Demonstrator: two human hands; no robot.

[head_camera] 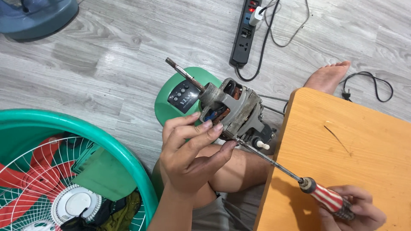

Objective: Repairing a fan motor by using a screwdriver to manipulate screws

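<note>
Both hands grip: left hand [188, 149] grasps a grey metal fan motor [233, 110]; right hand [355, 209] clenches a red-striped screwdriver [327, 199] at it.

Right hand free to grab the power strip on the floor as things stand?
Probably not. The right hand is shut on the screwdriver, whose tip sits at the fan motor, and the wooden table lies between that hand and the power strip.

Grey plank floor [107, 64]: power strip [245, 34], green basin [64, 124], wooden table [355, 141].
</note>
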